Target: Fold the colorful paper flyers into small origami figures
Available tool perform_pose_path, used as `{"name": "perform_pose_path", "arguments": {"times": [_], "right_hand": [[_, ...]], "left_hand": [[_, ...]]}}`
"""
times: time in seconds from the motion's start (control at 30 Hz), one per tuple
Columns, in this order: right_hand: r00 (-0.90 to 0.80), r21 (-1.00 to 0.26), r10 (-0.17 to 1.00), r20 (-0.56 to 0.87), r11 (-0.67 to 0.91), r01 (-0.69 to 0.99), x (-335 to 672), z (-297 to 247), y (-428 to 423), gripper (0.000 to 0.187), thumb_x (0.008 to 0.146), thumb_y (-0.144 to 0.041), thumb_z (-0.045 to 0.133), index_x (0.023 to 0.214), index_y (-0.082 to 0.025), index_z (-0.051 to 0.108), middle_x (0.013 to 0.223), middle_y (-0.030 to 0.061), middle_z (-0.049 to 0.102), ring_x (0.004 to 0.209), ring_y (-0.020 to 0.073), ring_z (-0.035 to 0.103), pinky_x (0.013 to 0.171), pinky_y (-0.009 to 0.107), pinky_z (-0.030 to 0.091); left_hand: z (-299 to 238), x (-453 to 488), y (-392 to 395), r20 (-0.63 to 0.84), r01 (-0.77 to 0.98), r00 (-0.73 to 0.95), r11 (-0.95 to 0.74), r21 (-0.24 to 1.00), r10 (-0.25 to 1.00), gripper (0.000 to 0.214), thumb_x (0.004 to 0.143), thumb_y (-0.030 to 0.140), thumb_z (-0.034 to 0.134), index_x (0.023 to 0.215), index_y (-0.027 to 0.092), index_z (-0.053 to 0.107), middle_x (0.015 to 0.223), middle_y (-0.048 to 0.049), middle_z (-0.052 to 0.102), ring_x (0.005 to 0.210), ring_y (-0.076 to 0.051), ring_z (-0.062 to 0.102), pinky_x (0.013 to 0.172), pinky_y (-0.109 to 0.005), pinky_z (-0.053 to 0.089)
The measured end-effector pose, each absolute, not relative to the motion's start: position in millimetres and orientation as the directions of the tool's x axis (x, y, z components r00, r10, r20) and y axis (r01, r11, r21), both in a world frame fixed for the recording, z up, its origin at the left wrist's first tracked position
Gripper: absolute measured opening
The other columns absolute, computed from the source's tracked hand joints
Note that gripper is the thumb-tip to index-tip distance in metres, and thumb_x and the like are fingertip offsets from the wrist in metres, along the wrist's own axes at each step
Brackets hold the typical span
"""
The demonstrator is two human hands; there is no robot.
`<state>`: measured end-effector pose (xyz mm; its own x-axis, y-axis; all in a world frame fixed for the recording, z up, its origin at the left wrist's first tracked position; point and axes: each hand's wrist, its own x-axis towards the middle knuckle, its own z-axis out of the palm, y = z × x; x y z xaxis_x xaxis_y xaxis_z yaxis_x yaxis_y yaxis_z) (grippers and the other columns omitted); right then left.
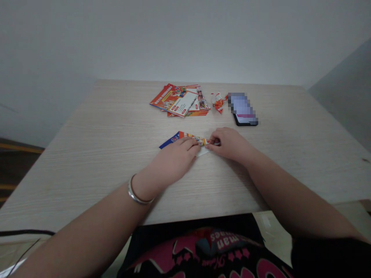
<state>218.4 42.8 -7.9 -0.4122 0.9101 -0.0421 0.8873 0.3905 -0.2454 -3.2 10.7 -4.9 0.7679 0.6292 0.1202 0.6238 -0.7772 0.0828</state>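
A printed paper leaflet [170, 142], blue, orange and yellow with a white edge, lies partly folded on the table before me. My left hand [179, 156] rests on top of it, palm down, fingers laid along the paper and covering its middle. At the leaflet's right end, my right hand [227, 143] pinches the paper between thumb and fingers. Both hands are close together, with a short strip of print showing between them. Part of the folded shape is hidden under the left hand.
Farther back lies a loose pile of orange-red leaflets [176, 100]. Right of it are a small folded paper piece [218, 102] and a phone [243, 110] with its screen lit. The pale wooden table [101, 127] meets a wall behind. A black cable [26, 233] is at lower left.
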Motion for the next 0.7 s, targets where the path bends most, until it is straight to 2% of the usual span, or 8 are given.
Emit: {"name": "perform_pose_path", "arguments": {"times": [0.27, 0.7], "right_hand": [[-0.399, -0.231, 0.915, -0.057, 0.377, 0.897, 217.1, -7.3, 43.4, 0.024, 0.09, -0.042, 0.069, 0.087, -0.02, 0.078, 0.088, 0.0088, 0.076, 0.081, 0.0229, 0.065, 0.072, 0.035, 0.044], [-0.354, -0.216, 0.932, -0.077, 0.331, 0.918, 214.0, -4.8, 42.6, 0.024, 0.09, -0.044, 0.069, 0.086, -0.022, 0.079, 0.09, 0.0082, 0.077, 0.083, 0.0232, 0.066, 0.071, 0.036, 0.042]], "left_hand": [[-5.4, -3.0, 6.3, 0.062, 0.61, 0.791, -0.793, -0.003, 0.609, 0.037, 0.103, 0.015, 0.044, 0.132, 0.007, 0.065, 0.135, -0.0186, 0.066, 0.124, -0.027, 0.064, 0.107, -0.042, 0.053], [-4.6, -0.2, 2.9, 0.014, 0.639, 0.769, -0.769, -0.012, 0.639, 0.04, 0.099, 0.01, 0.044, 0.134, 0.003, 0.062, 0.133, -0.0211, 0.064, 0.119, -0.029, 0.064, 0.104, -0.043, 0.054]]}}
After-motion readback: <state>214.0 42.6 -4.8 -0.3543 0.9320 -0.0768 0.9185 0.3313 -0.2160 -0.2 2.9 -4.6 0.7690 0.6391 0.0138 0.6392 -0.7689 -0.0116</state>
